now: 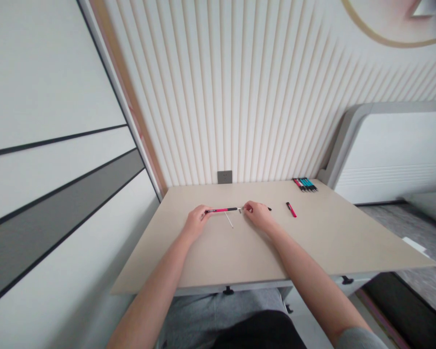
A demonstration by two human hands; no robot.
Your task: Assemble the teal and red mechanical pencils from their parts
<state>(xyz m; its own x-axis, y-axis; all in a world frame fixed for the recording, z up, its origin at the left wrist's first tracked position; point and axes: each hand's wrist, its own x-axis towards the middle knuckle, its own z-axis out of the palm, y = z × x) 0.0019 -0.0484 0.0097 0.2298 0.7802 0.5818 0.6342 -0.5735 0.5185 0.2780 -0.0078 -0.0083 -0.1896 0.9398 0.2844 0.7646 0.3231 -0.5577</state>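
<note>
My left hand (196, 220) is closed on the left end of a red and black pen (221, 210), which lies level and points to the right. At the pen's right end shows a short thin tip with a small piece beside it. Close to that tip is my right hand (256, 213), its fingers pinched together; what they hold, if anything, is too small to name. A thin white pen refill (229, 221) lies slantwise on the desk below the pen. A small black piece (269, 209) shows just right of my right hand.
On the beige desk (240, 257), a red and black pen part (291, 209) lies to the right. Several red and teal pens (305, 184) are lined up at the back right corner. A dark wall socket (224, 177) sits behind the desk, and a white cabinet (58, 218) stands left.
</note>
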